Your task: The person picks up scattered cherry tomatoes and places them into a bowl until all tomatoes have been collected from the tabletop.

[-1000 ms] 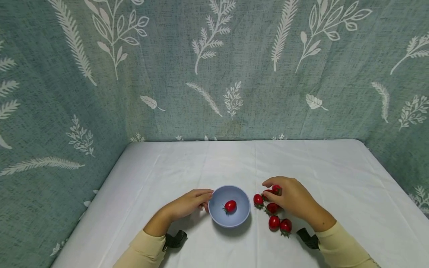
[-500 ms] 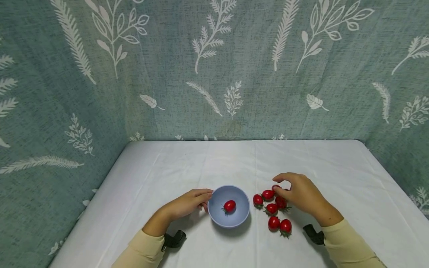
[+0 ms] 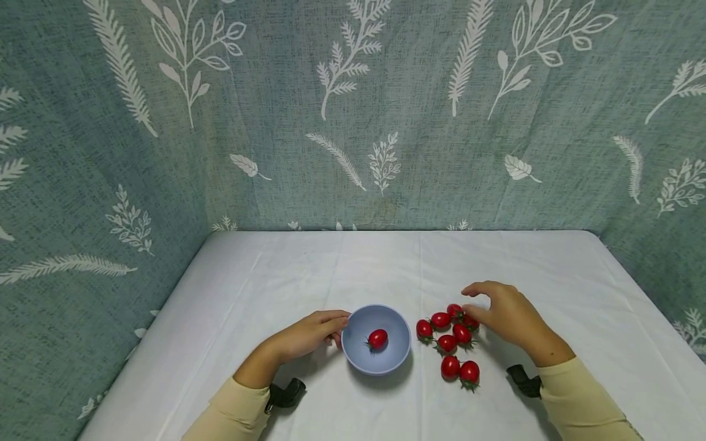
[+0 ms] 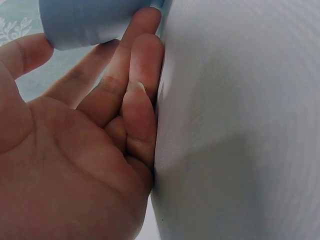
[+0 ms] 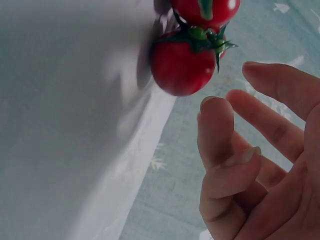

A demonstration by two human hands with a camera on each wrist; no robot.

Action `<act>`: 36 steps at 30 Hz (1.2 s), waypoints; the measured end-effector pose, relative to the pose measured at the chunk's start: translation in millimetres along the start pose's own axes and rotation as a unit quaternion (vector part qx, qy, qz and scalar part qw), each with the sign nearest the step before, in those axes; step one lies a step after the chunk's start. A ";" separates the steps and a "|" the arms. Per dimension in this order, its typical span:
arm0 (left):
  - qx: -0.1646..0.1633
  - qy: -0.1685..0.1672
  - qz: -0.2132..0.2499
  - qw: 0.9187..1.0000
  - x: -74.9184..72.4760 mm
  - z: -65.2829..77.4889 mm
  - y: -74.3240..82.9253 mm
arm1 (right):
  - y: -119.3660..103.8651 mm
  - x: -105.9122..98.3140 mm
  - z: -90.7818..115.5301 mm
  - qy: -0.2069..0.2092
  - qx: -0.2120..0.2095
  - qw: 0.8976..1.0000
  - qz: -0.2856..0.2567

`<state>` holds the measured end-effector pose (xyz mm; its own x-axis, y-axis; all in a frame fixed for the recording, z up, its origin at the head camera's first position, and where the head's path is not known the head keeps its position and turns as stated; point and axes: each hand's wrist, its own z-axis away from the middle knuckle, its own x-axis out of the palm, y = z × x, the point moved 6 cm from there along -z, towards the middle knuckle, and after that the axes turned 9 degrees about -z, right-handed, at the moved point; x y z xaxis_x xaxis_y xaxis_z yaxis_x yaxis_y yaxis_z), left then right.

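My left hand (image 3: 309, 335) holds the side of a small light blue bowl (image 3: 358, 361), thumb and fingertips against its outer wall in the left wrist view. One red cherry tomato (image 3: 377, 339) with a green stem top lies inside it. To the right of the bowl, several cherry tomatoes (image 3: 447, 343) are grouped on the white cloth. Close over the far right of that group is my right hand (image 3: 510, 315), thumb and index finger spread apart with nothing between them. In the right wrist view, two tomatoes (image 5: 182, 65) sit just beyond its fingertips.
A white cloth (image 3: 309, 269) covers the table, which ends at a rounded far right corner. Behind and left of it hangs a green curtain (image 3: 353, 171) with white leaf patterns. Each wrist wears a small black camera mount (image 3: 287, 393).
My right hand has drawn back to the right over the tomatoes, thumb and index finger spreading wider and uncovering more of them. My left hand and the bowl keep their place.
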<state>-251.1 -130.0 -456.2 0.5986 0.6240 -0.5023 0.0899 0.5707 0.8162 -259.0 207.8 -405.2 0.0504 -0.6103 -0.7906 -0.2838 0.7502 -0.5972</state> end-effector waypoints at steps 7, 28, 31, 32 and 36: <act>0.001 0.001 -0.002 1.000 0.0 -0.3 0.8 | 7.2 -0.5 0.3 -0.029 0.006 1.000 0.001; 0.007 -0.004 0.008 1.000 1.0 -3.1 -3.2 | 16.9 8.0 4.4 -0.127 0.032 0.988 -0.080; 0.005 -0.004 0.009 1.000 0.9 -2.8 -2.4 | 19.5 9.8 4.2 -0.130 0.035 0.987 -0.082; 0.006 -0.005 0.008 1.000 0.9 -2.9 -2.4 | 20.1 10.4 4.0 -0.131 0.037 0.987 -0.081; 0.003 -0.003 0.004 1.000 1.2 -3.4 -3.6 | 21.4 12.5 4.3 -0.137 0.045 0.986 -0.086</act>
<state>-253.4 -129.4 -460.7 0.6032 0.6256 -0.4947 0.0904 0.5626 0.8218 -260.3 217.4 -428.5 0.3507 -0.6474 -0.6766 -0.1639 0.6690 -0.7250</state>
